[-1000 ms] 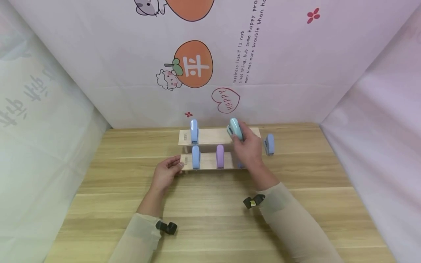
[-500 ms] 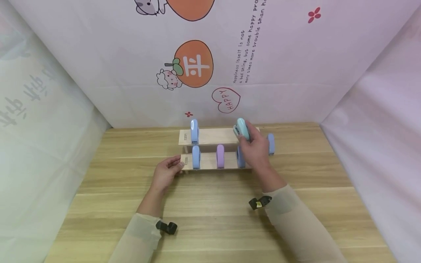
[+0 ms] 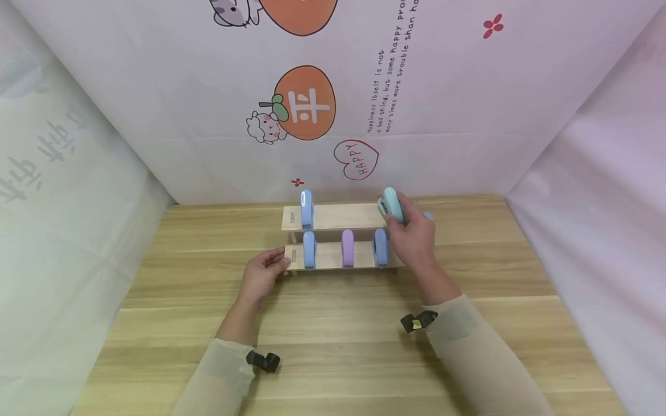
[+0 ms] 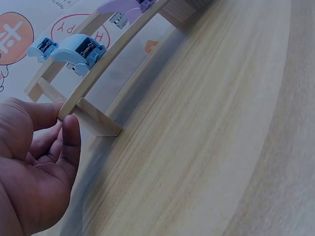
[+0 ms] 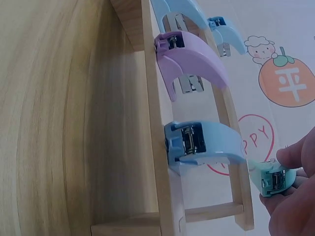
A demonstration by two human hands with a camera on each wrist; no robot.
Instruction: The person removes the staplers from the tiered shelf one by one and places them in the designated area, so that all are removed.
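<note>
Over the right part of the rear board of a two-tier wooden rack [image 3: 328,254], my right hand [image 3: 418,237] grips a mint-green stapler [image 3: 392,203]; whether it touches the board is unclear. My left hand [image 3: 262,274] pinches the left end of the front board between thumb and fingers, as the left wrist view shows. The front board carries a light-blue stapler [image 3: 309,249], a purple stapler [image 3: 347,248] and a darker blue stapler [image 3: 381,247]. Another light-blue stapler [image 3: 307,208] stands at the left of the rear board.
Mostly behind my right hand, one more blue stapler [image 3: 429,215] sits on the wooden table [image 3: 333,329] to the right of the rack. A printed white cloth [image 3: 442,115] rises just behind the rack. Pale sheets hang at both sides.
My right hand has shifted to the right along the rear board with the mint-green stapler. It uncovers the darker blue front stapler and now mostly hides the one on the table. The left hand stays put.
</note>
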